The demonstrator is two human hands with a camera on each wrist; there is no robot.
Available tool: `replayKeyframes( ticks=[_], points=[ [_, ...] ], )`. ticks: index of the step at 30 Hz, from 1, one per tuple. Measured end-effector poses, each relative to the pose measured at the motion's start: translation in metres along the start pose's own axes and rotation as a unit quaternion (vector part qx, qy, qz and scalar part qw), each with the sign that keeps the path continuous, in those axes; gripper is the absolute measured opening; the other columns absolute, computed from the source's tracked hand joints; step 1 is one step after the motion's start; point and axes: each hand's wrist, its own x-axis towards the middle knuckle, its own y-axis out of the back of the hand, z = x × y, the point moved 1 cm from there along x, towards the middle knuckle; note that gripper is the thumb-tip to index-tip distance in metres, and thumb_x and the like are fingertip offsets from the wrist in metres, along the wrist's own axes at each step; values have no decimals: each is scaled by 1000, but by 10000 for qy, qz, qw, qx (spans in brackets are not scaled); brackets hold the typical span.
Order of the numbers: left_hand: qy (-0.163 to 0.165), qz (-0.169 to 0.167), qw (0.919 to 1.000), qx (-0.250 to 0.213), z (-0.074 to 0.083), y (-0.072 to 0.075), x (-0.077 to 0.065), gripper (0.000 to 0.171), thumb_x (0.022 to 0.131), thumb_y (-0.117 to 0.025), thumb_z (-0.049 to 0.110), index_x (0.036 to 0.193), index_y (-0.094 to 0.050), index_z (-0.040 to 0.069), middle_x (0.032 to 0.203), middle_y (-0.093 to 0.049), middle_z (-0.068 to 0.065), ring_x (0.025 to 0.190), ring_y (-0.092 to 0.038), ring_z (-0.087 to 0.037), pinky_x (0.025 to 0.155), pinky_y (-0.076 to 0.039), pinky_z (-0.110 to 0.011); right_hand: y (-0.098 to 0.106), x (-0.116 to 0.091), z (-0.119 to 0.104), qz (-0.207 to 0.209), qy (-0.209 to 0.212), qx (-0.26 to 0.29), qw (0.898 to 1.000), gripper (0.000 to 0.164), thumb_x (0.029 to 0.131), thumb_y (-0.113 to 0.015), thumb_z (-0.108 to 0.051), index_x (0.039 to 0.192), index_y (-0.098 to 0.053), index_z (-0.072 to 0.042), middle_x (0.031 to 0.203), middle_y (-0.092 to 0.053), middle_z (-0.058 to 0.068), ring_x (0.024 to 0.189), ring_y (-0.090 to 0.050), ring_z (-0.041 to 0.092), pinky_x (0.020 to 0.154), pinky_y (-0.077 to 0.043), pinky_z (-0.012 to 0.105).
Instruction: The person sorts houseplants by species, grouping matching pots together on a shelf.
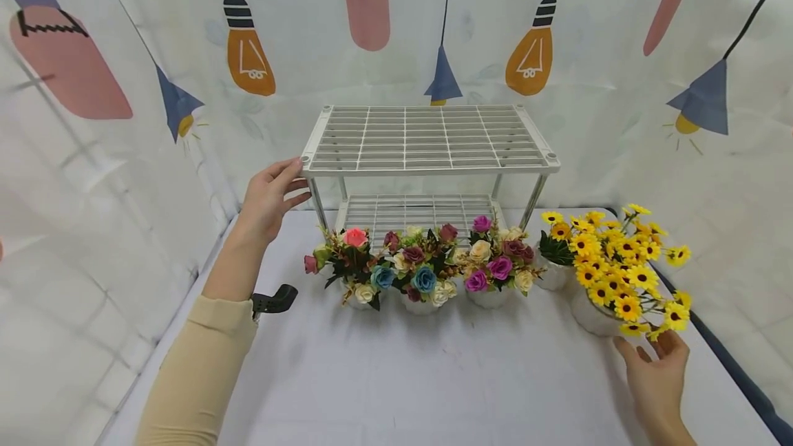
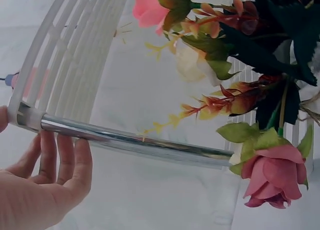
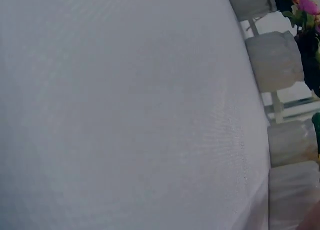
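Note:
At the left front corner of a white two-tier wire rack (image 1: pixel 427 172), my left hand (image 1: pixel 266 202) grips the upper shelf. In the left wrist view its fingers (image 2: pixel 82 160) lie against the chrome post (image 2: pixel 130 139), with the thumb at the corner. My right hand (image 1: pixel 658 380) is by a white pot (image 1: pixel 595 315) of yellow daisy-like flowers (image 1: pixel 626 274). Its thumb is near the pot's lower side, and its other fingers reach up beside the blossoms. The right wrist view shows that pot (image 3: pixel 294 195) at the lower right, with a bit of hand over it.
Several potted artificial rose bouquets (image 1: pixel 424 270) stand in a row before the rack's lower shelf (image 1: pixel 427 202). Behind the daisies is another white pot (image 1: pixel 553 275) with yellow flowers. A white cloth covers the table (image 1: pixel 434 384); a curtain (image 1: pixel 396 81) printed with lamps hangs behind.

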Motion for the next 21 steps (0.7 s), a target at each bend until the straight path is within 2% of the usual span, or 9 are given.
replayKeyframes(
  ticks=[2,6,9,13,15,18,21],
  points=[
    [64,-68,9999,-81,1,2,-1,64,100,-68,39,147,-51,0,120,-65,-1,111,-61,-19,102,-49,-40,-2,5,1,-276,-56,-120,9995,101,98,-71,-32,162,4,-12,169,-1,17,155,-9,34,122,-18,47],
    [129,-182,9997,-85,3,4,0,62,100,-69,39,146,-52,1,118,-66,0,110,-61,-20,98,-51,-36,-7,13,0,-599,-123,120,9981,113,91,-81,-34,164,4,-19,171,-6,10,155,-10,28,122,-16,47],
    [168,-251,9995,-128,4,4,1,61,100,-69,38,145,-52,1,118,-65,-1,111,-61,-20,95,-52,-34,-11,18,-1,-612,-205,423,9970,116,88,-85,-32,162,4,-26,171,-8,5,155,-13,21,122,-19,38],
    [242,-298,9991,-169,4,4,3,63,99,-70,38,147,-50,1,119,-66,-1,113,-60,-21,98,-51,-36,-14,21,0,-423,-244,849,9952,117,86,-87,-30,159,5,-29,170,-7,4,153,-17,16,115,-28,24],
    [285,-317,9990,-156,4,4,3,65,99,-70,38,148,-49,0,120,-65,-1,114,-60,-22,102,-49,-39,-16,21,2,-350,9,985,9945,114,86,-87,-23,158,0,-30,169,-12,1,152,-20,12,113,-29,18],
    [332,-325,9989,-95,5,3,3,67,100,-69,38,150,-46,0,121,-64,-1,116,-59,-22,109,-43,-45,-20,20,3,-327,654,732,9946,106,86,-87,-15,158,-11,-32,163,-27,-6,146,-28,7,111,-27,13],
    [333,-307,9989,-75,6,3,2,68,100,-69,38,151,-45,0,122,-64,-1,117,-59,-23,112,-38,-49,-24,18,3,-283,1161,313,9923,98,86,-86,-13,158,-22,-34,157,-36,-7,141,-32,6,108,-26,9]
  ],
)
